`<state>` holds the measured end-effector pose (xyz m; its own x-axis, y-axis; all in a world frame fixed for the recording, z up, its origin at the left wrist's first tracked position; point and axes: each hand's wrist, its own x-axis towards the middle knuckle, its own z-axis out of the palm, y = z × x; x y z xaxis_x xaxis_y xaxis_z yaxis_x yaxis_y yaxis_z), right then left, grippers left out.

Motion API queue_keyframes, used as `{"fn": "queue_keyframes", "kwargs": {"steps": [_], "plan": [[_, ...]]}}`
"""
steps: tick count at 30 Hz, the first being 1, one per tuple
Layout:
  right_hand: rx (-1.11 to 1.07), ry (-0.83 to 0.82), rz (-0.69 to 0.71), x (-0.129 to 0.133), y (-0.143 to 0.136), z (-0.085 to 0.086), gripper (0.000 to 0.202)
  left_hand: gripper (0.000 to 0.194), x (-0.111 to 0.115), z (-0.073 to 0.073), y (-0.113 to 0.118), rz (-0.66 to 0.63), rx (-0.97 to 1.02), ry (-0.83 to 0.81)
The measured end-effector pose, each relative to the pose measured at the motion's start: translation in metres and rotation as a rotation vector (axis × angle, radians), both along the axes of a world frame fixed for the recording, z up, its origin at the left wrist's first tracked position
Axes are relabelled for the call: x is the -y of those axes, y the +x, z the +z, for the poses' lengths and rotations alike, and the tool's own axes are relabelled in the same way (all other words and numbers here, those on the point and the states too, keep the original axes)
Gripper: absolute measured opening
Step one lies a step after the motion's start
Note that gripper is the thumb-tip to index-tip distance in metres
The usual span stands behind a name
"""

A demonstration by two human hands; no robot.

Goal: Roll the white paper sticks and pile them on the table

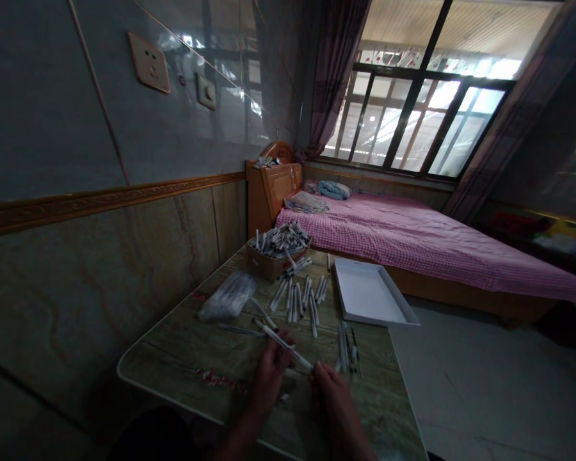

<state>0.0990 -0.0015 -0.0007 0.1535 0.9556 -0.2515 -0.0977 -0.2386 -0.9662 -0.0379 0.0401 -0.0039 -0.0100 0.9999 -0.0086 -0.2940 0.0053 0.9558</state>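
Slanting between my hands is a slim whitish pen (pixel 299 358), possibly in a clear sleeve; the dim light hides its details. My left hand (pixel 274 358) is closed around its middle part, and my right hand (pixel 327 379) pinches its lower right end. Just beyond my left hand lie another pen (pixel 265 314) and a thin clear strip (pixel 240 330). Several white and dark pens (pixel 295 301) are spread in rows farther up the table. To the right of my hands lie clear sleeves (pixel 342 346) and dark thin refills or pens (pixel 354 349).
A cardboard box (pixel 267 266) heaped with pens stands at the table's far end. Left of the rows lies a clear plastic bag (pixel 228 296). A shallow white tray (pixel 370 291) overhangs the right edge of the table (pixel 173 365). Behind are a bed (pixel 388 224) and a tiled wall (pixel 173 250).
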Motion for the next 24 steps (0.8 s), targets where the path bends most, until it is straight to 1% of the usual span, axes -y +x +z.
{"fn": "queue_keyframes", "kwargs": {"steps": [1, 3, 5, 7, 12, 16, 19, 22, 24], "plan": [[-0.017, -0.005, 0.010, -0.001, -0.006, -0.001, 0.060, 0.057, 0.001, 0.001, 0.002, -0.048, 0.053, -0.036], [-0.035, -0.007, 0.021, -0.004, -0.014, -0.002, 0.061, 0.056, 0.001, 0.003, 0.006, -0.092, 0.149, -0.097], [-0.029, 0.006, 0.025, -0.008, -0.016, -0.002, 0.060, 0.054, -0.001, 0.004, 0.008, -0.089, 0.219, -0.124], [-0.004, 0.036, 0.027, -0.010, -0.014, 0.001, 0.057, 0.053, -0.002, 0.005, 0.010, -0.082, 0.245, -0.126], [0.112, 0.162, 0.004, -0.010, -0.008, 0.008, 0.048, 0.052, -0.005, 0.003, 0.011, -0.025, 0.241, -0.131], [0.299, 0.292, -0.039, -0.005, -0.010, -0.001, 0.043, 0.050, -0.004, 0.003, 0.013, 0.050, 0.204, -0.133], [0.382, 0.313, -0.065, -0.001, -0.012, -0.009, 0.036, 0.048, -0.002, 0.004, 0.012, 0.082, 0.138, -0.121], [0.425, 0.323, -0.071, 0.002, -0.013, -0.010, 0.031, 0.046, -0.001, 0.007, 0.011, 0.114, 0.100, -0.101], [0.449, 0.346, -0.053, 0.003, -0.014, -0.008, 0.032, 0.045, -0.001, 0.009, 0.010, 0.132, 0.101, -0.096]]}}
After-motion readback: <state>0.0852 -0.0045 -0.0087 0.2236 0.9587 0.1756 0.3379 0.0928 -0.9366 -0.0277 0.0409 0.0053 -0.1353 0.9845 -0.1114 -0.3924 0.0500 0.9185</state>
